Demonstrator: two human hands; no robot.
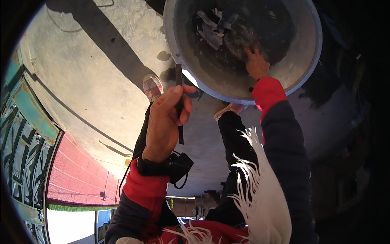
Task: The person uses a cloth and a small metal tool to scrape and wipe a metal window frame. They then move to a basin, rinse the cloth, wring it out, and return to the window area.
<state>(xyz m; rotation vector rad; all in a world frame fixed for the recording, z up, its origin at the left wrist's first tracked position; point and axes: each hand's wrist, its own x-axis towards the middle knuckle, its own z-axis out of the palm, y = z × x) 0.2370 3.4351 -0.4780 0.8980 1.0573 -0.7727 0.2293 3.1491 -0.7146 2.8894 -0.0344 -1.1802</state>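
Note:
My left hand (166, 117) grips a narrow, dark flat strip (179, 74) between thumb and fingers, beside the near left rim of a large round basin. The strip stands lengthwise, with one end showing below my palm. My right hand (257, 63) reaches into the basin (292, 73), fingers apart at the dark water (277, 33); I see nothing held, though the fingertips are partly obscured. Left of that hand, several pale grey strips or scraps (211, 30) lie bunched in the water. What they are made of cannot be told.
A black device (179, 166) with a cable is strapped at my left wrist. My shoes (152, 87) stand on a concrete floor (122, 55) with wet spots near the basin. A white fringed scarf (265, 189) hangs before me. A pink block wall (79, 170) and green metal gate (33, 113) are at left.

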